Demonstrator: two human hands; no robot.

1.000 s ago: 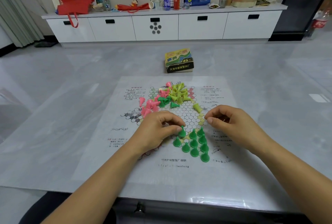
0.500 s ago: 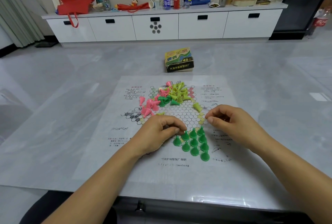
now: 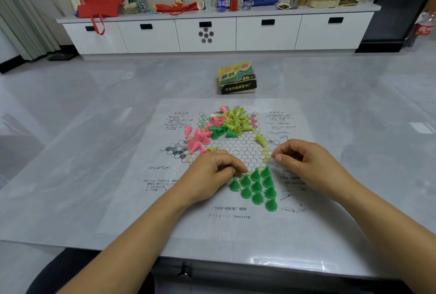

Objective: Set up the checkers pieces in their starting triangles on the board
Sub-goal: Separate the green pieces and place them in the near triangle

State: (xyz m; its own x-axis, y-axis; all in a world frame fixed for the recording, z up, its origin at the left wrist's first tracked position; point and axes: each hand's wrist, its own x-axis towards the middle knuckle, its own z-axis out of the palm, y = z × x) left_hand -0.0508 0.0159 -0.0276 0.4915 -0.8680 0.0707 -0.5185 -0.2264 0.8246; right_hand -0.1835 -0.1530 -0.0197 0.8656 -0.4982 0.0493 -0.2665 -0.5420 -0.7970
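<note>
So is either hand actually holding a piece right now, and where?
It cannot be told. The left hand curls its fingertips against the green pieces, but no pinch shows. The right hand is curled too, nothing visible in it.

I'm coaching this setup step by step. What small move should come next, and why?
Probably lift the left hand from the upright green triangle and reach to a loose green piece in the mixed pile across the board: ten greens stand in tidy rows, yet some greens lie among pink and yellow ones.
</note>
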